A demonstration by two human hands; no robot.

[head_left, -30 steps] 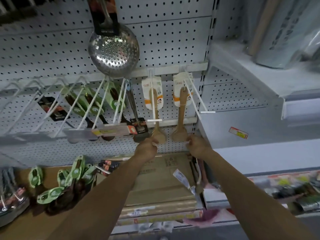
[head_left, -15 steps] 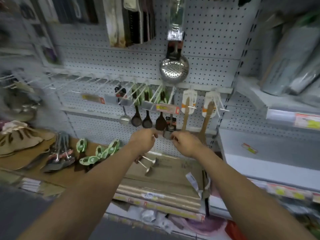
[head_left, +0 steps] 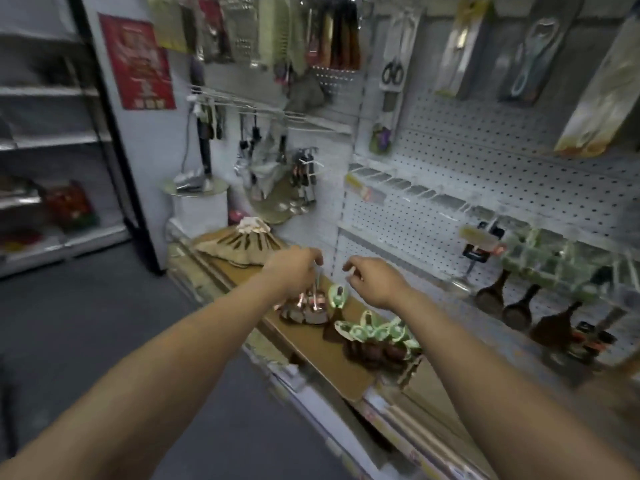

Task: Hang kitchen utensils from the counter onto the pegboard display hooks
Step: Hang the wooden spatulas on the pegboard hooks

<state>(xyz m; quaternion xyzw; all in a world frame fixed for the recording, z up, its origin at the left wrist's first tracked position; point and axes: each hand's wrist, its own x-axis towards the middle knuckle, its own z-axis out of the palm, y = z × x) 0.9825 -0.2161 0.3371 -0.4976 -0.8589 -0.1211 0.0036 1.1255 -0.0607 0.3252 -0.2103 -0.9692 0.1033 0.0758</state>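
Left hand (head_left: 292, 271) around upright utensil (head_left: 316, 292)

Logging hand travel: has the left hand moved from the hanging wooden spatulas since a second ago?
Yes. The left hand went leftward along the pegboard, now over the utensil pile on the counter.

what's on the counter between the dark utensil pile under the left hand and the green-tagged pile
In the head view, one green-tagged utensil stands between the dark utensil pile and green-tagged pile.

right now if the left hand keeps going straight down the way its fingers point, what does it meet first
Probably the pile of metal utensils on the counter right under the left hand; a thin metal handle already rises to its fingers, though blur hides any grip.
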